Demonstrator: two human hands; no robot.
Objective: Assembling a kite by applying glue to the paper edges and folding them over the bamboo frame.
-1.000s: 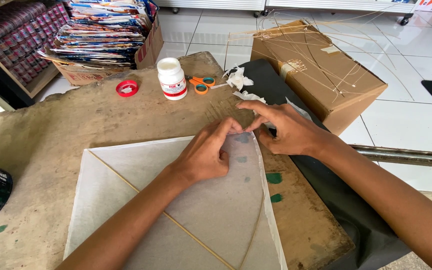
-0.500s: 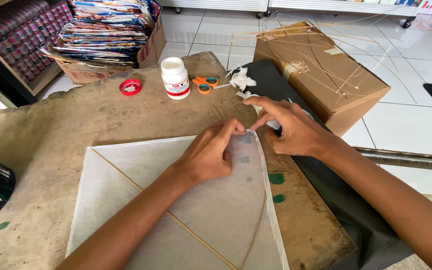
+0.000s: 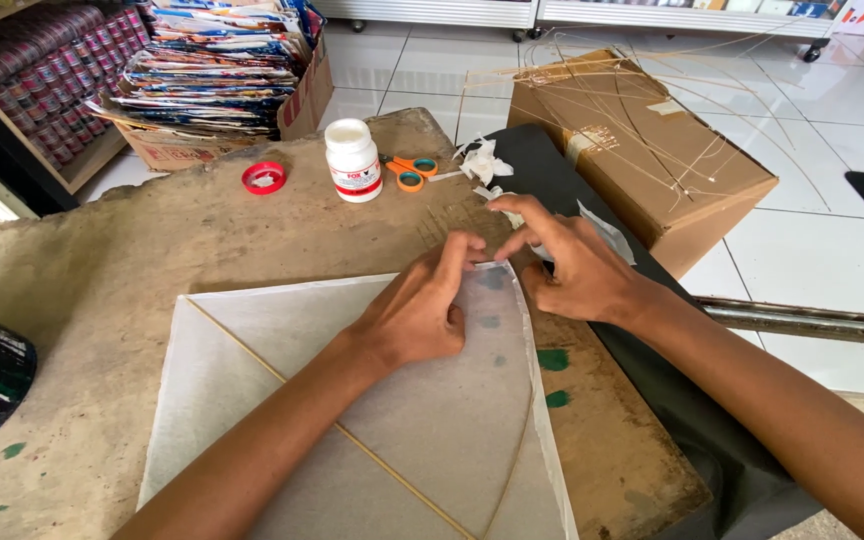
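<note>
Both hands work the top corner of a white paper kite (image 3: 372,420) lying flat on the counter (image 3: 102,270). The left hand (image 3: 417,315) presses it down, fingertips pinching the corner; the right hand (image 3: 572,270) pinches the same edge. A glue bottle (image 3: 353,160) stands beyond the kite, with scissors (image 3: 412,172) just beside it.

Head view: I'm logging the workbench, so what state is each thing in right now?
Kite paper: flat on the table, top corner pinched by both hands.
Left hand: fingertips pressing the paper's corner.
Right hand: pinching the same corner.
Thin sticks: lying under the paper, crossed.
Glue bottle: upright, cap off.
Red cap: lying beside the bottle.
Scissors: shut, lying flat.
Cardboard box: closed, loose sticks on top.
</note>
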